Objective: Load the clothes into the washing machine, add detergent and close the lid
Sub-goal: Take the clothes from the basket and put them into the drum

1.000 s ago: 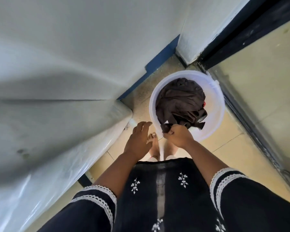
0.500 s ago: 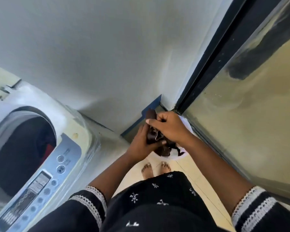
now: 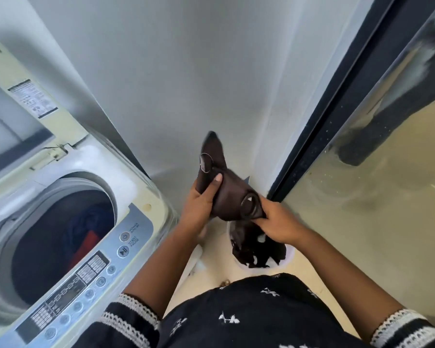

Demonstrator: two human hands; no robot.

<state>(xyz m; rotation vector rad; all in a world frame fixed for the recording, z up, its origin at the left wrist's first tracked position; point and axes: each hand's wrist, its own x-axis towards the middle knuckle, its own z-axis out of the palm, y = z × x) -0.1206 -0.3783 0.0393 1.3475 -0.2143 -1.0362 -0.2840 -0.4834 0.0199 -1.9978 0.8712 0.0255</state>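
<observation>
A dark brown garment (image 3: 226,194) is stretched in the air between both hands, above a white bucket (image 3: 288,257) that holds more dark clothes on the floor. The left hand (image 3: 199,204) curls round its upper part, thumb pressed on the cloth, while the right hand (image 3: 274,222) grips its lower end. To the left stands the washing machine (image 3: 91,222), lid (image 3: 15,101) raised, with blue and red clothes in the drum.

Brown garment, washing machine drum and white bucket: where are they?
brown garment (image 3: 227,194), head view, its middle fold.
washing machine drum (image 3: 60,237), head view, its dark opening.
white bucket (image 3: 288,257), head view, its right rim.
</observation>
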